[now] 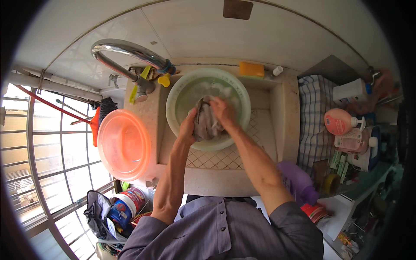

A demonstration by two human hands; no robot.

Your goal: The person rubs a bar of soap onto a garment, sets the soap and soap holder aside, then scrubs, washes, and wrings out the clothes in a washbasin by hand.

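Both my hands are over a pale green plastic basin (173, 122) of cloudy, sudsy water (208, 85). A wet greyish-beige cloth (208, 125) is bunched between them, its lower part near the basin's front rim. My left hand (188, 126) grips the cloth's left edge. At its upper right, my right hand (223, 112) is closed on the fabric and slightly blurred; its fingertips are partly hidden. The basin stands in a stone laundry sink (269, 130) with a crosshatched washboard floor (214, 160).
A curved chrome faucet (130, 48) rises at the back left. An orange plastic basin (125, 144) rests on the left ledge. A yellow sponge (252, 70) and small white bottle (277, 71) sit behind. Right are a checked cloth (313, 120), pump bottle (339, 122) and purple bottle (295, 180).
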